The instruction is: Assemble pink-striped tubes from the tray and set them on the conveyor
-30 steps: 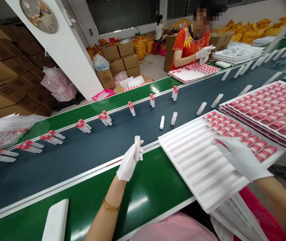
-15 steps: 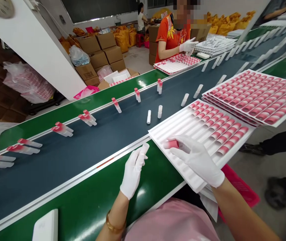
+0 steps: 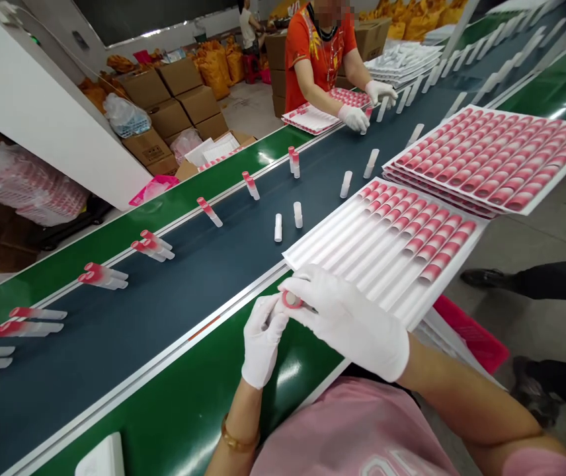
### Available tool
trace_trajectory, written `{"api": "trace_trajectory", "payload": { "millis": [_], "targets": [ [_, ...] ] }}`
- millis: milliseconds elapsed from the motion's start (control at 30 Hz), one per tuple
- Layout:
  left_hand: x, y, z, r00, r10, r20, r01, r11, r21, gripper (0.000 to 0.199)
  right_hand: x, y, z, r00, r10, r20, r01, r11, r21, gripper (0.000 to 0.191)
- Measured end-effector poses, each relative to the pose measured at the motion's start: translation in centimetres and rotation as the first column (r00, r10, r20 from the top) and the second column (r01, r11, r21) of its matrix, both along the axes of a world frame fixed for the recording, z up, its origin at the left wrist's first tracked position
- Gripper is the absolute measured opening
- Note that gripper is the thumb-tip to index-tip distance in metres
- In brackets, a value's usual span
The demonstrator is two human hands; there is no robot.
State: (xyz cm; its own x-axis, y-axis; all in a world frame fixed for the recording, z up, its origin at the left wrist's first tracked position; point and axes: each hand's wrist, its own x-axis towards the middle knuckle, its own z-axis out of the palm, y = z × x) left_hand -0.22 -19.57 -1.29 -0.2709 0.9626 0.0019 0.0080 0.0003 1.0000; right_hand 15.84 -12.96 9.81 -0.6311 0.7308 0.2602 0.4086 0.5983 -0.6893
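My left hand (image 3: 263, 340), in a white glove, is closed around a pale tube (image 3: 283, 309) at the belt's near edge, and the fingers hide most of it. My right hand (image 3: 347, 324), also gloved, pinches a pink-and-white cylindrical cap (image 3: 291, 299) against the tube's upper end. The two hands touch. Just beyond them lies a white foam tray (image 3: 342, 241) holding rows of pink-and-white caps on its far side, with bare grooves on the near side.
A dark blue conveyor belt (image 3: 164, 277) carries several upright white tubes (image 3: 297, 215) and several pink-capped tubes (image 3: 208, 211). Green edging runs along both sides. Stacked full trays (image 3: 491, 158) lie to the right. A co-worker's gloved hands (image 3: 360, 109) work at a tray across the belt.
My right hand has taken a pink cap from the tray and moved left, bringing it to the tube in my left hand. The co-worker's hands have dropped to the belt.
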Motion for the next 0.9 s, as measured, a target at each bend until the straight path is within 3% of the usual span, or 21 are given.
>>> {"api": "trace_trajectory", "payload": {
  "millis": [167,400,600,700,833,900],
  "targets": [
    [0.2,0.1,-0.8,0.998,0.045,0.037,-0.046,0.998,0.033,0.031,-0.3,-0.1,0.4,0.999,-0.029,-0.036,0.029,0.999,0.015,0.023],
    [0.1,0.0,-1.6,0.995,0.093,0.028,-0.094,0.995,0.039,0.03,-0.8,-0.5,-0.7,0.982,-0.161,-0.1,0.167,0.985,0.054,0.026],
    [-0.3,0.1,-1.3,0.998,0.062,-0.029,-0.06,0.996,0.063,0.018,-1.2,0.1,-0.7,0.991,-0.13,-0.024,0.124,0.978,-0.166,0.03],
    [-0.1,0.3,-0.2,0.997,0.057,-0.046,-0.057,0.998,0.004,0.021,-1.1,0.7,-0.8,0.993,-0.111,-0.028,0.102,0.97,-0.219,0.032],
    [0.0,0.3,0.9,0.998,-0.063,-0.003,0.062,0.985,-0.158,0.038,-0.6,1.6,-1.3,0.987,-0.162,-0.006,0.154,0.943,-0.294,0.029],
    [-0.2,-0.1,1.0,0.991,-0.111,-0.077,0.092,0.973,-0.212,0.03,-0.5,1.9,-1.6,0.989,-0.147,0.009,0.142,0.931,-0.337,0.029]
  ]
}}
